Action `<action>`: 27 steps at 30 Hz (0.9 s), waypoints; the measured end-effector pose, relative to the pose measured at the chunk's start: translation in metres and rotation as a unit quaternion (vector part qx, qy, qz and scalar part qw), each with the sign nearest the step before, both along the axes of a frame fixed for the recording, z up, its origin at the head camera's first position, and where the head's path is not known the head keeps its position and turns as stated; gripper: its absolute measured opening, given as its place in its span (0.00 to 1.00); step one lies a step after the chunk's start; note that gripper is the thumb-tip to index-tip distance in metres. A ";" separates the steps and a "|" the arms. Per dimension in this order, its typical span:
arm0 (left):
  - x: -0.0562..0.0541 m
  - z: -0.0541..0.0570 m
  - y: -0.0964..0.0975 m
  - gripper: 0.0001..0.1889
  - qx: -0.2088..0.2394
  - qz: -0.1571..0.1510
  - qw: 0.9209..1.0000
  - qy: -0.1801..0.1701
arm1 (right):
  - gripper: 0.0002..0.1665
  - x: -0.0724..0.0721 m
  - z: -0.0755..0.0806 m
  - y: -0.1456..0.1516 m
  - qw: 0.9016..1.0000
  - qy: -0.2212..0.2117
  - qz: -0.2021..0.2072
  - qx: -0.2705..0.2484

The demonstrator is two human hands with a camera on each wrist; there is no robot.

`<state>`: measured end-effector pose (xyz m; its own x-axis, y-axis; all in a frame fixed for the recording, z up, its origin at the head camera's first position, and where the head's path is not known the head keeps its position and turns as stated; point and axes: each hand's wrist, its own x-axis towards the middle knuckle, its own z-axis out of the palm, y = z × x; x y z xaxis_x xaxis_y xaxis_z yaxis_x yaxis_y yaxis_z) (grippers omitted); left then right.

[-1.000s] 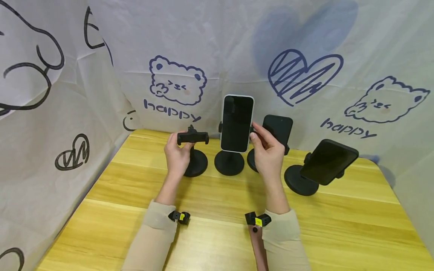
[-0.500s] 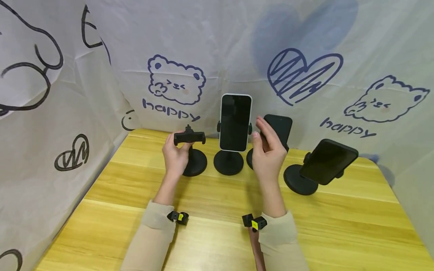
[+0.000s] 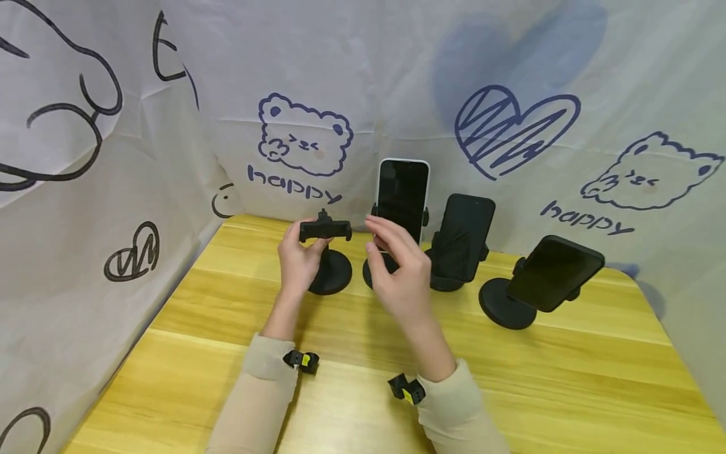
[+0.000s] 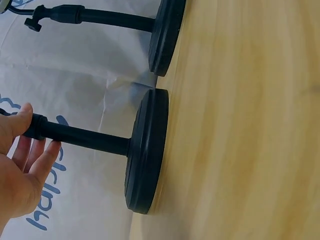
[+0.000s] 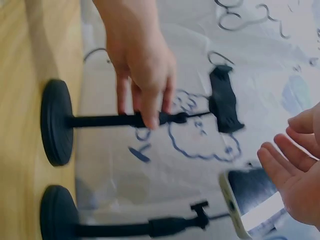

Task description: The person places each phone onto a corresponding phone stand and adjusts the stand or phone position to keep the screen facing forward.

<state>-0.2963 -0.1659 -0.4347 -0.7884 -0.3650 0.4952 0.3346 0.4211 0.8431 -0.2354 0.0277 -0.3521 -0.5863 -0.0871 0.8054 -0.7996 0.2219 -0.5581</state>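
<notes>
My left hand (image 3: 297,258) holds the pole of a black phone stand (image 3: 331,274) whose clamp (image 3: 326,231) has no phone in it. In the left wrist view, thumb and fingers close round the upper pole (image 4: 90,137), above the round base (image 4: 147,155). My right hand (image 3: 403,274) is in the air just right of that clamp, fingers slightly bent and holding nothing. It partly covers a white-edged phone (image 3: 404,189) mounted on the neighbouring stand. The right wrist view shows a gap between my right hand (image 5: 295,175) and the clamp (image 5: 225,100).
Two more stands hold dark phones: one phone (image 3: 466,236) upright, the other (image 3: 556,273) tilted at the far right. A pale cloth (image 3: 397,75) with drawings hangs behind the wooden table (image 3: 351,391).
My right hand has left the side of the white-edged phone's stand and moved left, towards the phoneless clamp. My left hand keeps its hold on the pole.
</notes>
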 end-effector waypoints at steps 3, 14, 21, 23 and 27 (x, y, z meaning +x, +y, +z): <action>0.001 0.000 -0.002 0.20 -0.005 -0.003 1.000 0.003 | 0.19 -0.003 -0.003 -0.013 0.998 -0.019 -0.013 0.055; 0.001 -0.001 -0.004 0.19 -0.007 -0.015 1.000 0.011 | 0.22 -0.013 -0.005 -0.036 0.992 -0.060 -0.027 0.108; -0.001 -0.003 -0.004 0.18 -0.002 -0.021 1.000 0.021 | 0.21 -0.020 -0.009 -0.040 0.991 -0.072 -0.027 0.113; -0.001 -0.003 -0.004 0.18 -0.003 -0.022 1.000 0.023 | 0.21 -0.021 -0.010 -0.040 0.991 -0.075 -0.026 0.111; 0.000 -0.002 -0.004 0.19 -0.012 -0.025 0.999 0.022 | 0.21 -0.022 -0.011 -0.040 0.991 -0.075 -0.023 0.108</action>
<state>-0.2967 -0.1699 -0.4367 -0.7824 -0.3138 0.5379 0.3921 0.4228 0.8170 -0.2573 -0.0122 -0.3635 -0.7046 -0.2191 0.6750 -0.6984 0.3827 -0.6048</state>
